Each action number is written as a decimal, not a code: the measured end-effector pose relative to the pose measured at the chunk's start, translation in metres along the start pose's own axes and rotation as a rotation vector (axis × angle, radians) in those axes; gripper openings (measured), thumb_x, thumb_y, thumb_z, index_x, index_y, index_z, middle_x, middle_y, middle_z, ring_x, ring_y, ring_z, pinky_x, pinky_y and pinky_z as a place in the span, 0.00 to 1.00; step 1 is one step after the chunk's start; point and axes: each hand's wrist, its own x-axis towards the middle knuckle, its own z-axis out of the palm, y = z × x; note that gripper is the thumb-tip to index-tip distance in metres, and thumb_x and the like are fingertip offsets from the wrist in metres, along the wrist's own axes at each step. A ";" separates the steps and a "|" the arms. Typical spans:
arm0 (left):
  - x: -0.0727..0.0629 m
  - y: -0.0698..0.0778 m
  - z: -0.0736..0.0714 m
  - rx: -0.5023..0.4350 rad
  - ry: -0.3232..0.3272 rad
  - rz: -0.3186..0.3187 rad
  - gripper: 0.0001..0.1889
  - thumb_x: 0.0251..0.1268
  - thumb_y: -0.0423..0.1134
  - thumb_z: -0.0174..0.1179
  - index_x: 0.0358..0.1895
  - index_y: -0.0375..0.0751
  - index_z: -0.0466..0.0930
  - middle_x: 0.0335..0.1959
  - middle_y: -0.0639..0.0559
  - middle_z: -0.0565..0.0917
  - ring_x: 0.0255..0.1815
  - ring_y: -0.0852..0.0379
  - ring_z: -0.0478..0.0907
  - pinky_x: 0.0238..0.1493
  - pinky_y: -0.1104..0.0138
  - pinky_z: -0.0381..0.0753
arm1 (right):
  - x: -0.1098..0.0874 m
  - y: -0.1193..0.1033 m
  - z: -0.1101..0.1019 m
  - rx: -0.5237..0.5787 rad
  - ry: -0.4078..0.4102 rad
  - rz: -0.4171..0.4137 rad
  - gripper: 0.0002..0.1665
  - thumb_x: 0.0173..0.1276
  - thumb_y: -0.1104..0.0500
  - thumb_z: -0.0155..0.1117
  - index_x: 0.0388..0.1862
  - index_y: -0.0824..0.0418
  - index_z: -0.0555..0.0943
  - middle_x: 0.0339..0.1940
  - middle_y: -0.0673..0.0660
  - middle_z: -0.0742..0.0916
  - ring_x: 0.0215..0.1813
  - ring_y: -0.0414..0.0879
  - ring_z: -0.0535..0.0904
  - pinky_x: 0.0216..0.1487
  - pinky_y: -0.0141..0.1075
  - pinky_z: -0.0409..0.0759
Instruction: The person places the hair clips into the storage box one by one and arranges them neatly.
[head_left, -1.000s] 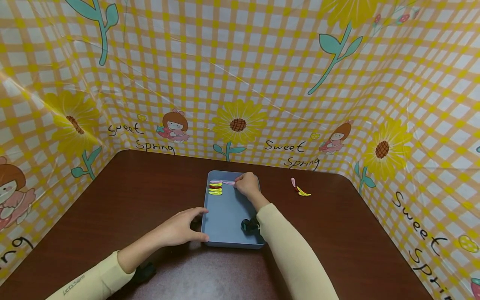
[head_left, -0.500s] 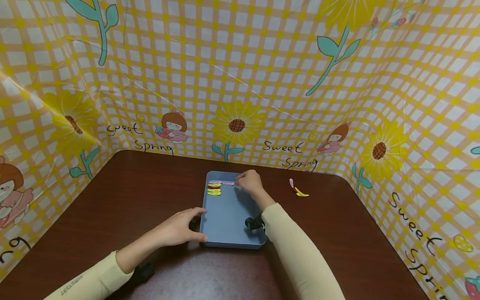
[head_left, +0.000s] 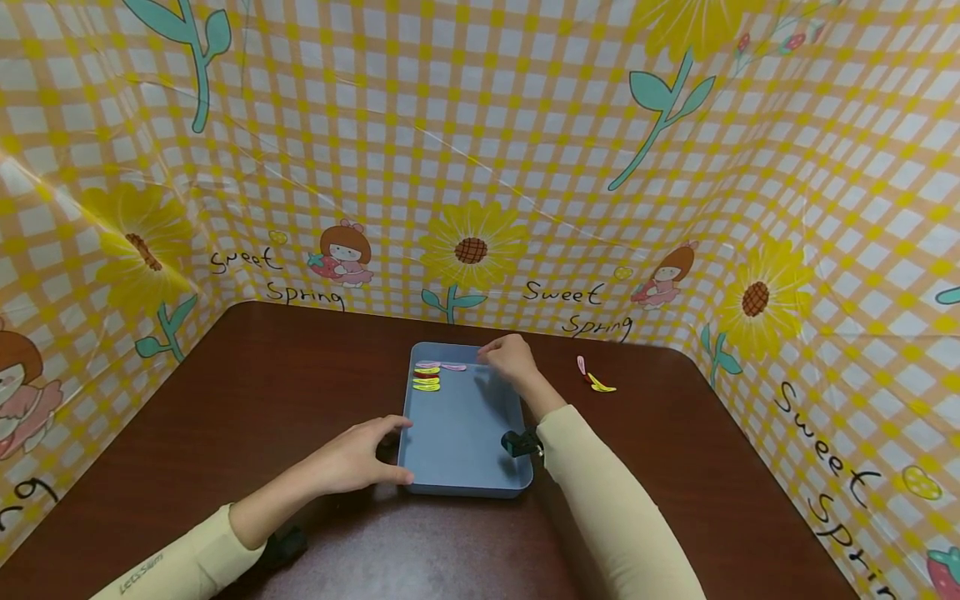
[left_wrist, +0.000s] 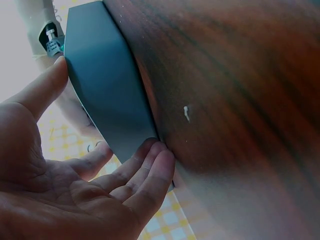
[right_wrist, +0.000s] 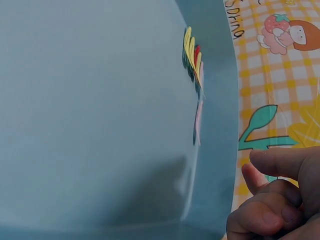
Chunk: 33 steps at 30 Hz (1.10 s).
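Observation:
A blue-grey tray lies on the table. My left hand rests at its left side, thumb and fingers spread. In the left wrist view the left thumb touches the rim and the fingertips lie against the outer wall of the tray. Several snap hair clips, yellow ones, a red one and a pink one, lie in a column at the tray's far left. A second pink clip lies to their right, along the far wall. Over the far right corner hovers my right hand, its fingers loosely bent and holding nothing.
Right of the tray, on the dark wood table, lie a loose pink clip, a red clip and yellow clips. A yellow checked cloth with sunflowers walls in the back and sides. A black wrist device overhangs the tray's right side.
My right hand has let go of the second pink clip and moved right, away from it, towards the tray's far right corner. The left hand stays at the tray's side.

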 end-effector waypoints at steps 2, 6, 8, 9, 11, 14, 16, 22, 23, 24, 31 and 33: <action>0.000 0.000 0.000 0.002 0.002 0.000 0.42 0.53 0.55 0.75 0.71 0.45 0.70 0.69 0.44 0.75 0.70 0.44 0.72 0.65 0.43 0.72 | 0.000 0.001 -0.003 0.007 -0.008 0.014 0.11 0.68 0.57 0.69 0.42 0.62 0.90 0.54 0.62 0.87 0.45 0.49 0.77 0.43 0.40 0.76; 0.000 -0.001 0.000 0.000 0.000 0.001 0.42 0.54 0.55 0.75 0.71 0.45 0.70 0.69 0.44 0.75 0.70 0.44 0.71 0.65 0.43 0.72 | -0.003 0.004 -0.012 0.022 -0.019 0.047 0.12 0.67 0.55 0.70 0.44 0.60 0.90 0.53 0.61 0.86 0.38 0.46 0.72 0.31 0.35 0.71; 0.000 -0.001 0.000 0.000 -0.001 -0.001 0.42 0.54 0.55 0.75 0.71 0.45 0.70 0.69 0.44 0.75 0.70 0.44 0.71 0.65 0.44 0.72 | -0.003 0.006 -0.017 0.033 -0.021 0.062 0.12 0.67 0.55 0.70 0.44 0.60 0.90 0.49 0.60 0.86 0.34 0.44 0.70 0.26 0.33 0.69; 0.000 -0.001 0.000 -0.001 -0.002 -0.002 0.42 0.54 0.55 0.75 0.72 0.45 0.70 0.69 0.44 0.75 0.70 0.44 0.71 0.66 0.44 0.71 | -0.003 0.007 -0.019 0.041 -0.022 0.065 0.12 0.67 0.55 0.70 0.44 0.61 0.90 0.46 0.59 0.86 0.32 0.43 0.70 0.25 0.32 0.69; 0.000 -0.001 0.000 -0.001 -0.001 -0.005 0.42 0.54 0.55 0.75 0.71 0.45 0.70 0.69 0.43 0.75 0.70 0.43 0.71 0.66 0.44 0.71 | -0.004 0.009 -0.024 0.056 -0.028 0.075 0.12 0.67 0.56 0.69 0.44 0.62 0.89 0.32 0.55 0.85 0.24 0.40 0.66 0.21 0.31 0.66; 0.000 0.000 0.000 -0.006 -0.002 -0.005 0.42 0.54 0.54 0.75 0.71 0.44 0.70 0.70 0.43 0.74 0.71 0.43 0.71 0.66 0.43 0.71 | -0.003 0.014 -0.031 0.097 -0.048 0.097 0.13 0.69 0.57 0.67 0.47 0.64 0.88 0.13 0.49 0.73 0.13 0.39 0.56 0.16 0.32 0.59; 0.000 0.000 0.000 -0.011 -0.004 -0.005 0.42 0.54 0.54 0.75 0.72 0.44 0.70 0.70 0.43 0.74 0.71 0.43 0.71 0.66 0.43 0.71 | -0.004 0.018 -0.036 0.114 -0.058 0.107 0.14 0.70 0.57 0.66 0.49 0.65 0.87 0.09 0.46 0.66 0.11 0.38 0.54 0.15 0.32 0.57; 0.000 0.001 -0.001 -0.012 -0.009 0.003 0.42 0.55 0.55 0.75 0.72 0.44 0.70 0.70 0.44 0.74 0.71 0.43 0.71 0.66 0.43 0.71 | -0.005 0.035 -0.049 0.108 -0.057 0.113 0.15 0.72 0.55 0.65 0.50 0.64 0.87 0.26 0.51 0.82 0.18 0.41 0.63 0.22 0.34 0.65; 0.000 0.001 -0.001 -0.010 -0.008 0.006 0.42 0.55 0.55 0.75 0.72 0.44 0.70 0.70 0.44 0.74 0.71 0.43 0.71 0.65 0.43 0.71 | -0.006 0.038 -0.051 0.099 -0.054 0.112 0.15 0.72 0.55 0.64 0.50 0.64 0.87 0.33 0.53 0.85 0.23 0.42 0.67 0.25 0.35 0.69; 0.000 0.001 -0.001 -0.010 -0.008 0.007 0.42 0.54 0.55 0.75 0.71 0.43 0.70 0.69 0.44 0.75 0.70 0.43 0.71 0.65 0.43 0.71 | -0.007 0.040 -0.054 0.095 -0.051 0.111 0.15 0.72 0.55 0.64 0.50 0.64 0.87 0.41 0.56 0.87 0.29 0.44 0.72 0.29 0.36 0.72; -0.001 0.003 -0.002 -0.006 -0.004 0.009 0.42 0.54 0.54 0.75 0.71 0.43 0.70 0.68 0.44 0.76 0.69 0.44 0.72 0.66 0.45 0.72 | -0.010 0.051 -0.067 0.096 -0.046 0.139 0.18 0.73 0.53 0.63 0.54 0.63 0.86 0.65 0.62 0.81 0.60 0.56 0.75 0.52 0.50 0.80; -0.001 0.004 -0.002 -0.005 -0.003 0.007 0.42 0.54 0.54 0.75 0.71 0.43 0.70 0.68 0.44 0.76 0.69 0.44 0.72 0.65 0.44 0.72 | -0.011 0.054 -0.071 0.112 -0.051 0.139 0.19 0.74 0.53 0.61 0.56 0.63 0.84 0.67 0.63 0.79 0.63 0.58 0.74 0.56 0.54 0.79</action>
